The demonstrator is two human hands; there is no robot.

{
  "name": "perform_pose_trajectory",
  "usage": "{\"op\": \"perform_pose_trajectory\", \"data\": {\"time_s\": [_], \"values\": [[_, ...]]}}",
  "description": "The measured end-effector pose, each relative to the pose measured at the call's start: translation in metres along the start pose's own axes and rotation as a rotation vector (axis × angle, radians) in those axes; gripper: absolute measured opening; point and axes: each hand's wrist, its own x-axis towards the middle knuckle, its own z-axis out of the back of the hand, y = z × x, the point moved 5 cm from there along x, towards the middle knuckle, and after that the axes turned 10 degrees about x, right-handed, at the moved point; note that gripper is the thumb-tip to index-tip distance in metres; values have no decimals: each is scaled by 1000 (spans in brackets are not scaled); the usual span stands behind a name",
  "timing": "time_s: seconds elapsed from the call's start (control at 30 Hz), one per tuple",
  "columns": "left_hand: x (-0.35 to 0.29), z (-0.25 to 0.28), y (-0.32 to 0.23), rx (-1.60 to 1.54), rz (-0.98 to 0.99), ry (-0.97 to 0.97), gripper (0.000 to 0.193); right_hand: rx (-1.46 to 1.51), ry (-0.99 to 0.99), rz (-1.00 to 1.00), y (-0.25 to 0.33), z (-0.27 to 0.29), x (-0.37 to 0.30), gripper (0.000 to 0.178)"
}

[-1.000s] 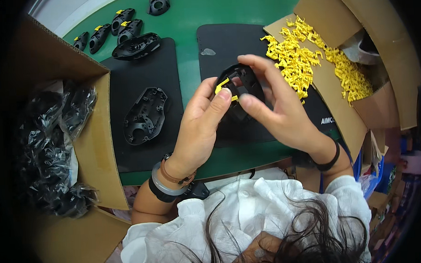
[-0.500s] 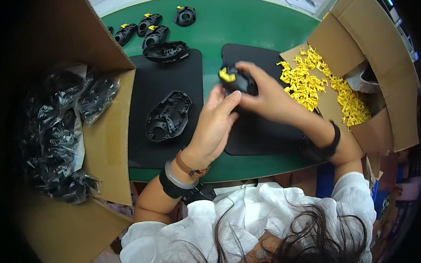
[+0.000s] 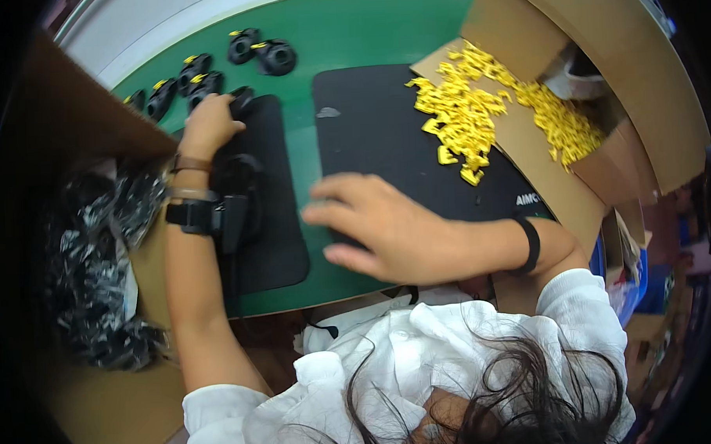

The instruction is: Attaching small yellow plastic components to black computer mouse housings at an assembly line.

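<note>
My left hand [image 3: 211,127] reaches to the far left, its fingers closed over a black plastic mouse shell [image 3: 243,101] at the far end of the left mat. Part of that shell is hidden by the fingers. A second black shell [image 3: 242,169] lies on the mat beside my left wrist, blurred and partly covered by the wrist strap. Nothing is in my right hand [image 3: 379,225], which hovers near the right mat's left edge with fingers apart and slightly smeared. Beyond my left hand, several black mouse parts with yellow clips [image 3: 277,57] stand on the green table.
Two black mats [image 3: 368,128] lie on the green table [image 3: 349,34]. Loose yellow clips [image 3: 465,112] spill from a cardboard box [image 3: 599,25] at right. Another box [image 3: 149,260] at left holds black pieces in clear bags [image 3: 99,270].
Both hands have parted: the left moved far left to the shell, the right drew back empty. The clipped part they held now stands with the others at the back. The view has shifted.
</note>
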Motion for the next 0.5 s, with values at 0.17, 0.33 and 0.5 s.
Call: {"op": "perform_pose_trajectory", "data": {"time_s": [0.17, 0.33, 0.5], "values": [[1, 23, -13, -81, 16, -83, 40, 21, -111, -349, 2, 33, -90, 29], [-47, 114, -50, -1098, 56, -273, 38, -222, -490, -732, -41, 95, -138, 22], [-115, 132, -126, -1531, -86, -164, 40, -449, -410, -579, -66, 80, -129, 19]]}}
